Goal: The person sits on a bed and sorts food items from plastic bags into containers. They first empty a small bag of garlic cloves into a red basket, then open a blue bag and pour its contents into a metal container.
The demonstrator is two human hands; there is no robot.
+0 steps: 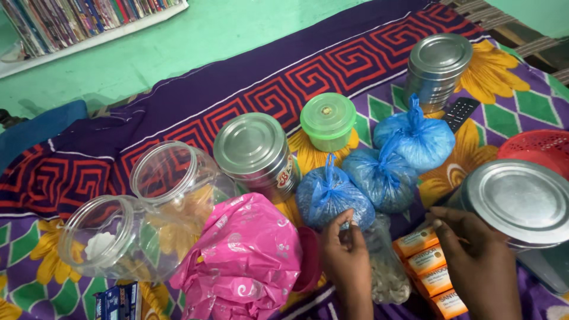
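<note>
Your left hand (348, 256) pinches the lower edge of a knotted blue plastic bag of grains (332, 198), fingers closed on the film. Your right hand (474, 261) rests with curled fingers against the side of a round steel tin with a flat lid (521, 201); you cannot tell whether it grips. Between your hands lies a clear plastic pouch of pale pieces (386, 266), with a row of orange soap boxes (432, 272) at its three o'clock. At nine o'clock of your left hand sits a crumpled pink plastic bag (243, 255). Two more blue knotted bags (397, 157) lie at one o'clock.
</note>
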